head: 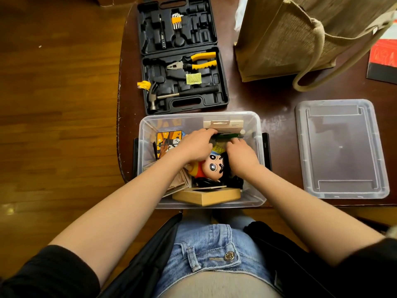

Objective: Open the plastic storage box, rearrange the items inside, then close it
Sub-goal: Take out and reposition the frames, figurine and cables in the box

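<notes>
The clear plastic storage box [148, 125] stands open at the table's near edge, and its clear lid [341, 147] lies flat to the right. Both my hands are down inside the box. My left hand [194, 145] and my right hand [241, 153] have curled fingers on a green item [227, 136] at the box's far side; the grip itself is hidden. Below them lies a cartoon doll [211, 166] with a red shirt. A picture cube [168, 141] sits at the left, a wooden box [208, 195] at the near side, and a beige card package [223, 123] leans on the far wall.
An open black tool case [182, 54] with pliers, hammer and hex keys lies beyond the box. A jute bag [300, 35] stands at the back right, with a red-and-black booklet [384, 59] at the far right. Wooden floor shows on the left.
</notes>
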The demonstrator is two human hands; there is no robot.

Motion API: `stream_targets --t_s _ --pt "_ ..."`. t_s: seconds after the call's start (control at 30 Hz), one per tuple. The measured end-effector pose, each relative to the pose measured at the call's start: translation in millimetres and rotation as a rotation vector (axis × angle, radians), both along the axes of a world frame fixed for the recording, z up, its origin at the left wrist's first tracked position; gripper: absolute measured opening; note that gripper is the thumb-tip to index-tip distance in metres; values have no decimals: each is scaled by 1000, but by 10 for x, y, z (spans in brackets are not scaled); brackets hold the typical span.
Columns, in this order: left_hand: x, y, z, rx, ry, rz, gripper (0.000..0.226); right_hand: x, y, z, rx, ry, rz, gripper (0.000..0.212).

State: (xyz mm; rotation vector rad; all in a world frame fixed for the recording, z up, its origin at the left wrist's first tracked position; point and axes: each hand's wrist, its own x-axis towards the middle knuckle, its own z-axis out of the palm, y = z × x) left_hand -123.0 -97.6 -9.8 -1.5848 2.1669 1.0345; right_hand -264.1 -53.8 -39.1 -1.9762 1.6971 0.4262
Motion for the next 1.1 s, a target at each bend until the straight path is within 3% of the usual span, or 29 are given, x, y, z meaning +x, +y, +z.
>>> stream_targets --t_s 0.1,0.23,0.33,0.5,0.8,0.97,1.1 --pt "14 10 10 -2 22 0 53 15 -79 -26 33 207 198 49" --pt "41 9 3 18 40 -19 52 63 -158 -15 -13 371 346 35" --pt "60 7 -14 33 53 -8 52 90 -183 53 -35 428 310 29" --pt "53 3 -31 48 69 6 52 28 -275 161 -111 367 239 16" --pt "67 -11 -60 73 66 -9 51 40 -259 -45 -91 304 196 28" --pt "66 -13 -45 76 72 -11 51 19 -257 -40 -31 277 192 23" --pt "118 -23 -15 79 93 4 50 67 -269 95 62 184 69 12"
